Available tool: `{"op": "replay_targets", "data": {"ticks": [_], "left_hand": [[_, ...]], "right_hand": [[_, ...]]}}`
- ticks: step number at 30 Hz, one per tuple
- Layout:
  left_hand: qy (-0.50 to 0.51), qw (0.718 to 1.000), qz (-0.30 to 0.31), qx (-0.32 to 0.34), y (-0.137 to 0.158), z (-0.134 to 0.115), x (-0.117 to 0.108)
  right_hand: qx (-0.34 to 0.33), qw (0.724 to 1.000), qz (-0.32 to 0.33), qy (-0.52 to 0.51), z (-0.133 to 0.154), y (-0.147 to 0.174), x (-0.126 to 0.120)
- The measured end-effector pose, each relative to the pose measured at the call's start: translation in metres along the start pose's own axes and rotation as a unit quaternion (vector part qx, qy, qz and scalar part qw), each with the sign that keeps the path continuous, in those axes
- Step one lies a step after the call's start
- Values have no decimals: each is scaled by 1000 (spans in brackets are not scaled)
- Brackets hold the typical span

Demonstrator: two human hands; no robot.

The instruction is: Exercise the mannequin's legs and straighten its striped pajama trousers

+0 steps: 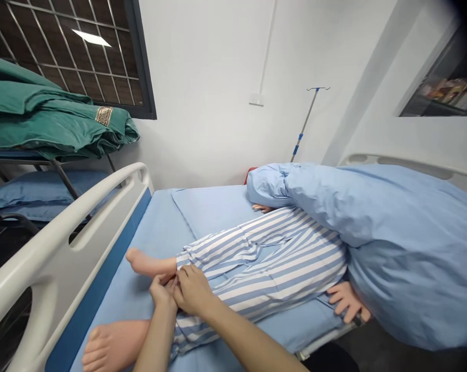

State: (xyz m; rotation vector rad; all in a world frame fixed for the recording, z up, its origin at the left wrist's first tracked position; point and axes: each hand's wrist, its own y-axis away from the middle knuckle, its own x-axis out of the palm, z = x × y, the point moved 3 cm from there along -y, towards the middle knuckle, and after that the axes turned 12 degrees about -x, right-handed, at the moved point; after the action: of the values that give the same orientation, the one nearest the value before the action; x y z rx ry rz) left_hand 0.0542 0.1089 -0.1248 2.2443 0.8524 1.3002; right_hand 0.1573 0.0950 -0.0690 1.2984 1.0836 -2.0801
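Observation:
A figure that looks like a nursing manikin lies on the bed in blue-and-white striped trousers (272, 279). Both of my hands are together at the trouser cuff by its far foot (146, 262). My left hand (164, 290) is closed at the ankle side of the cuff, its fingertips partly hidden. Beside it, my right hand (192, 290) has its fingers curled on the striped cloth at the hem. The near foot (111, 345) lies to the left of my left forearm. At the right, a manikin hand (347, 301) sticks out from under the blue quilt (392, 237).
A white footboard (62, 232) borders the bed at left. Light-blue sheeting (159, 217) covers the mattress. Behind stands an IV pole (306, 124). Green folded bedding (55, 116) rests on a neighbouring bed under a barred window (74, 51).

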Motion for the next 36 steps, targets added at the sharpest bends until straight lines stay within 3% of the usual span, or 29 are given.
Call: {"op": "replay_targets", "data": {"ticks": [4,7,12,18,20,25,27,29,32,34,36], "left_hand": [[9,997,-55,-59,13,3,1],[-25,997,-66,-24,27,3,0],[-53,996,7,71,55,1,-7],[-69,992,90,56,104,10,-34],[-76,994,63,46,113,15,-55],[-53,990,-133,-4,110,23,-116],[-26,985,-170,-16,105,22,-132],[-4,985,-174,-12,101,19,-139],[5,991,-133,-12,96,18,-138],[6,993,-115,-14,93,20,-136],[7,993,-118,-15,92,23,-138]], "right_hand": [[-24,999,14,-16,-4,38,-6],[-75,996,52,-10,-5,43,-1],[-118,987,111,20,-1,41,9],[-103,986,128,12,2,43,6],[-100,986,132,4,3,44,4],[-120,988,93,-5,5,47,-8],[-115,991,71,-2,9,45,-14],[-117,992,54,-4,18,39,-19],[-145,988,51,-21,43,24,-13],[-138,986,83,-31,59,15,1],[-90,987,133,-30,68,10,19]]}}
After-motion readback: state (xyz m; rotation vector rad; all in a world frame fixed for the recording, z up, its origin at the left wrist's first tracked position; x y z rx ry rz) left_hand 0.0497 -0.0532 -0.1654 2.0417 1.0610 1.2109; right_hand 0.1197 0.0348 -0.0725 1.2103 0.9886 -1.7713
